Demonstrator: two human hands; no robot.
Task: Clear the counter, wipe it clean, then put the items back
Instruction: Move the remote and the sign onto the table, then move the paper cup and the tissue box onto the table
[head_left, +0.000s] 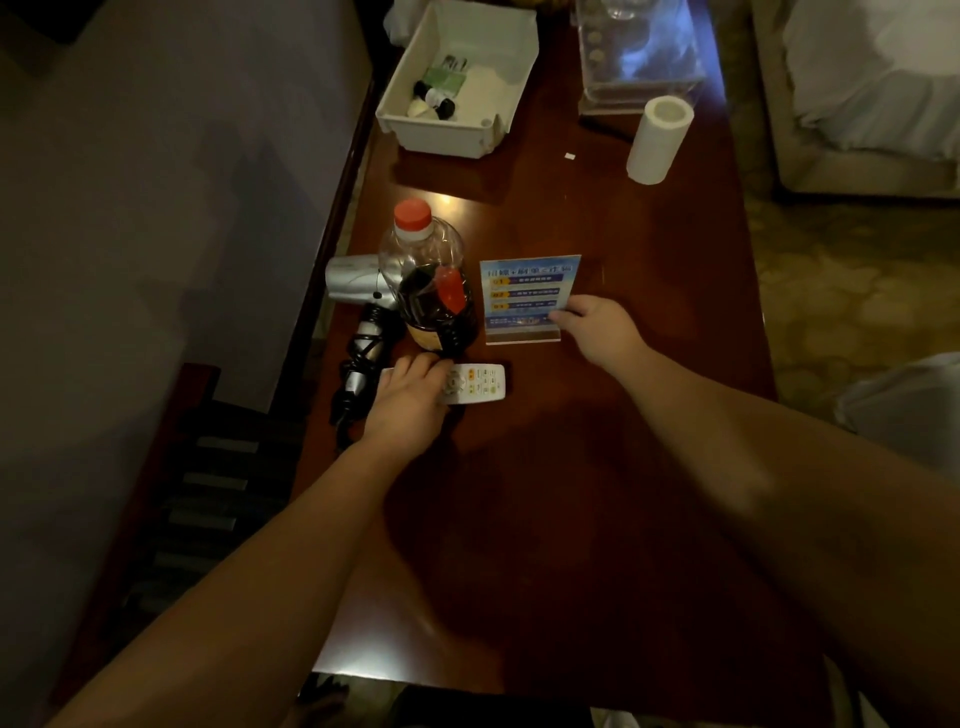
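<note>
On the dark red wooden counter (571, 493), my left hand (410, 400) lies over the left end of a white remote control (480, 383), fingers curled round it. My right hand (597, 330) pinches the lower right edge of a blue sign card in a clear acrylic stand (524, 296). Just left of the sign stands a large clear bottle (428, 280) with a red cap and dark liquid. A silver hair dryer (356, 286) with its coiled black cord lies behind the bottle, near the wall edge.
A white plastic bin (498, 88) with small toiletry bottles sits at the far left. A clear acrylic box (641, 62) and a white paper roll (654, 140) stand at the far right. A small white scrap (570, 155) lies between them. Beds are to the right.
</note>
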